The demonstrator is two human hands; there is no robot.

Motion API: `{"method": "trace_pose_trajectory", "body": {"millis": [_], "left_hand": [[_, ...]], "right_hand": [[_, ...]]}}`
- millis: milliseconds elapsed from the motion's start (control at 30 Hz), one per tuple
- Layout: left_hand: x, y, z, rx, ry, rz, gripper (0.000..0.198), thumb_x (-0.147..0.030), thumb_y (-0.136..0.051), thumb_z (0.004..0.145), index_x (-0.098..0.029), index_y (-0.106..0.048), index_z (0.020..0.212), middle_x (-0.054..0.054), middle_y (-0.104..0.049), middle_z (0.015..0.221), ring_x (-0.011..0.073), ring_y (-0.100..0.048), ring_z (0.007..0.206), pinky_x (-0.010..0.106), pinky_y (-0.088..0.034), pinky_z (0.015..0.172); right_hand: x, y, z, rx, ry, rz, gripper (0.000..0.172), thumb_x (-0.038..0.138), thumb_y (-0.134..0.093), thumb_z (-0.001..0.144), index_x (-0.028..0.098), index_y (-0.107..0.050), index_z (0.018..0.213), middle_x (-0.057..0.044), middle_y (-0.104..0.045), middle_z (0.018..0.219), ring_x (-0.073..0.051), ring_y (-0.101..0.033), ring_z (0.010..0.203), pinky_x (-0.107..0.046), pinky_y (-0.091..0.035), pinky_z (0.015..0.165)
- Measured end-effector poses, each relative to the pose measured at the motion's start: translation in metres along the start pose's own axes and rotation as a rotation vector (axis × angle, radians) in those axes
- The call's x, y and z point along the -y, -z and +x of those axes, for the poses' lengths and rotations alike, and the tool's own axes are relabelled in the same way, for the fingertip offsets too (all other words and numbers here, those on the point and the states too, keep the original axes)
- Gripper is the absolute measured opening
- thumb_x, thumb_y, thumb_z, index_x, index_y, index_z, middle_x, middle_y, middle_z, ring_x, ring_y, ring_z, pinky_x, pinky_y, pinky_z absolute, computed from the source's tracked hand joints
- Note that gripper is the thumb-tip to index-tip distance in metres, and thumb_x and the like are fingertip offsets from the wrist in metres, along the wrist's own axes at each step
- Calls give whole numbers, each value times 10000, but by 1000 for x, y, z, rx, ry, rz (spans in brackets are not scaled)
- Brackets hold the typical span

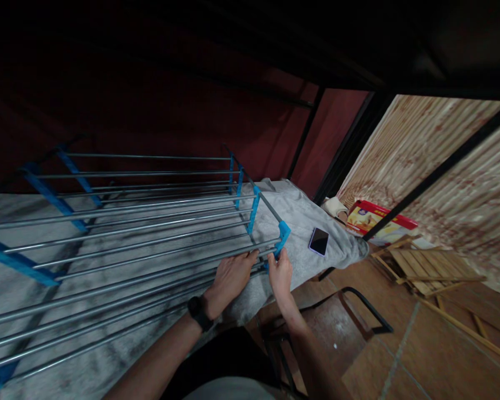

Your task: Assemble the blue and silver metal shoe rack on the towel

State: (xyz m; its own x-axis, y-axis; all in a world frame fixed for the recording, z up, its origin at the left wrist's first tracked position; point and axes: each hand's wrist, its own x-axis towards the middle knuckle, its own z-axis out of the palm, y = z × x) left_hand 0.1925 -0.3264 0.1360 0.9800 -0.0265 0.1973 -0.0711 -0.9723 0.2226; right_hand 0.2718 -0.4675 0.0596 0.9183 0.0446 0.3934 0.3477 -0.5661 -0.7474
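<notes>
A shoe rack of grey metal rods (pixel 150 241) joined by blue plastic brackets (pixel 253 214) lies along the grey blanket (pixel 291 208). Near its right end, my left hand (pixel 232 276), with a black watch at the wrist, is curled over a front rod; its fingertips are partly hidden. Just to the right, my right hand (pixel 280 272) grips the blue corner connector (pixel 283 236) low down, thumb and fingers closed around it. My two hands are close together but apart. The rods' ends inside the connector are hidden.
A phone (pixel 319 241) lies on the blanket right of the rack. Beyond the blanket's edge stand a chair with a black frame (pixel 360 308), a slatted wooden folding chair (pixel 431 269) and a red and yellow box (pixel 379 219). Dark bars (pixel 437 172) cross the right side.
</notes>
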Motion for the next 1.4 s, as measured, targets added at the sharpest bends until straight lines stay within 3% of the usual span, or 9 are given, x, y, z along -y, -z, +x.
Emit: {"method": "trace_pose_trajectory", "body": {"millis": [733, 1100, 1167, 1267, 1400], "left_hand": [[1, -1, -2, -25, -27, 17, 404, -167, -396, 963, -257, -550, 1325, 94, -673, 1222, 226, -639, 1114, 355, -505, 948], [-3, -13, 0, -55, -62, 65, 384, -108, -366, 941, -181, -564, 1262, 108, -679, 1181, 224, -660, 1053, 355, -529, 889], [-6, -19, -7, -108, -87, 125, 434, -75, -358, 923, -164, -526, 1313, 127, -627, 1283, 224, -617, 1150, 381, -499, 976], [-9, -20, -25, -228, -188, 236, 514, -46, -346, 904, -148, -458, 1396, 131, -534, 1410, 225, -511, 1299, 390, -416, 1099], [-10, 4, -35, -331, -311, 296, 474, -97, -356, 936, -168, -474, 1390, 110, -531, 1417, 244, -461, 1339, 406, -372, 1133]], "right_hand": [[0, 0, -2, -17, 35, -45, 382, 476, -401, 939, 162, -601, 1029, -68, -665, 794, -205, -580, 642, -308, -389, 612], [1, 1, -3, 35, -5, 84, 306, 402, -441, 901, 174, -614, 1009, -34, -646, 734, -193, -553, 607, -307, -421, 621], [0, 3, -3, 72, -14, 186, 318, 361, -445, 887, 172, -621, 1072, -42, -677, 794, -198, -584, 667, -316, -461, 676], [0, 7, -1, 60, -1, 346, 463, 337, -490, 858, 159, -547, 1282, -94, -694, 1084, -231, -638, 944, -364, -492, 862], [8, 18, 12, -24, 58, 469, 637, 340, -528, 854, 174, -389, 1453, -126, -526, 1408, -247, -547, 1229, -423, -416, 1051]]}}
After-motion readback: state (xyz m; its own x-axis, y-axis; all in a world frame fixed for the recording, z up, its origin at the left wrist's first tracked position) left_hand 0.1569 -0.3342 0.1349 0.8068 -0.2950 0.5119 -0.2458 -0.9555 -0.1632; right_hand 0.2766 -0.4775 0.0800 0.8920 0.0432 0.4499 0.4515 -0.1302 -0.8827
